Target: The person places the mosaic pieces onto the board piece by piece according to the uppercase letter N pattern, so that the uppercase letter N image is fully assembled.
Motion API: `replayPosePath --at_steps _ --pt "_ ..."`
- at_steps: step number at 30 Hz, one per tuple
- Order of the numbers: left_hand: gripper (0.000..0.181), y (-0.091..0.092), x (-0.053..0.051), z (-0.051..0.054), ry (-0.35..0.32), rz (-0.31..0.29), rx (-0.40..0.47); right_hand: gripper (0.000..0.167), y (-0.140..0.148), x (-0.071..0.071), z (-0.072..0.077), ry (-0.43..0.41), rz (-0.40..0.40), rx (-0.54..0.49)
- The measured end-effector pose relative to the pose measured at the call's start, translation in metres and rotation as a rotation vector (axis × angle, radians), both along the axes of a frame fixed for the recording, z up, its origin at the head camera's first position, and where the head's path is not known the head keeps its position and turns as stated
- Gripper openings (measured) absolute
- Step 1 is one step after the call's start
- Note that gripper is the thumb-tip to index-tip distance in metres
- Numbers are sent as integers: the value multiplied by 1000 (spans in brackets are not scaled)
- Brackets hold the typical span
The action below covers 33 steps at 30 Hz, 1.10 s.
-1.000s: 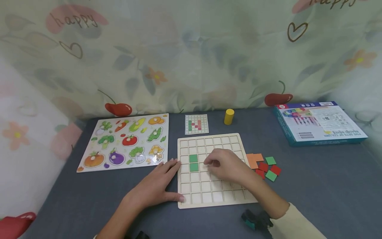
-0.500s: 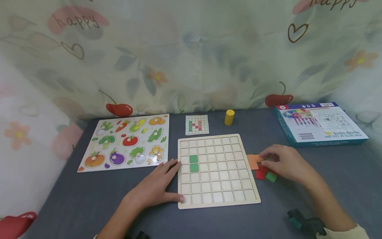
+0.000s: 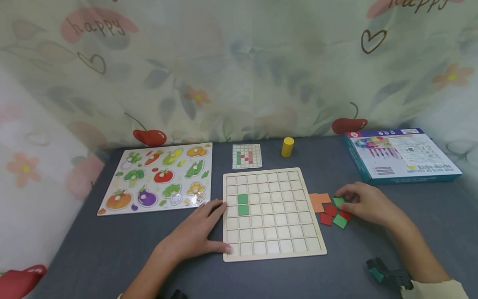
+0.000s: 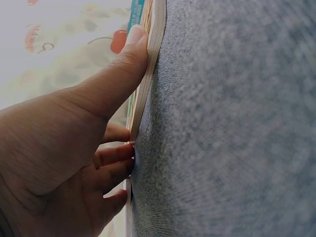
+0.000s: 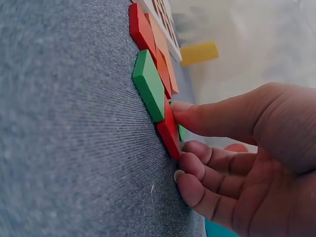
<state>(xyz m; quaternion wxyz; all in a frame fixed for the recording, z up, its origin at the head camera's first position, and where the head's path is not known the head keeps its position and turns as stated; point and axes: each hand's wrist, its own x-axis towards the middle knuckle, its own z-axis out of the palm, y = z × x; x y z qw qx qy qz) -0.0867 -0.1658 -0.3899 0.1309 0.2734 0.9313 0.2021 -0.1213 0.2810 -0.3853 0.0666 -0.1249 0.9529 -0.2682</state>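
Note:
A pale wooden grid board [image 3: 274,230] lies flat on the dark table, two green tiles [image 3: 243,204] side by side in its left part. My left hand [image 3: 194,230] rests along the board's left edge, fingers extended and thumb on the near corner; the left wrist view shows the thumb [image 4: 126,64] over the rim. To the right of the board, my right hand [image 3: 367,203] pinches a green square tile [image 3: 338,202] between thumb and fingers at the pile. Close by lie red tiles [image 3: 326,219], another green tile [image 5: 149,86] and orange tiles [image 3: 317,202].
Behind the board lie a small pattern card [image 3: 247,156] and an upright yellow cylinder [image 3: 287,147]. A vegetable puzzle board [image 3: 154,178] is on the left. At the back right lies a flat game box [image 3: 405,155]. A printed curtain [image 3: 239,74] hangs behind the table.
My right hand has left the middle of the board and moved right to the tile pile, where its thumb and fingers now close around a green tile. The left hand stays put.

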Motion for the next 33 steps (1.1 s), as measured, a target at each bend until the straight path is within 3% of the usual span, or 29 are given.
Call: replayPosePath --at_steps 11,21,33 --pt "106 0 1 0 2 2 -4 19 -3 -1 4 -67 -63 -34" --pt "107 0 0 -1 7 -3 -2 10 3 -2 5 -62 -70 -57" --pt "107 0 0 0 -13 9 -11 15 -3 0 13 -72 -98 -120"
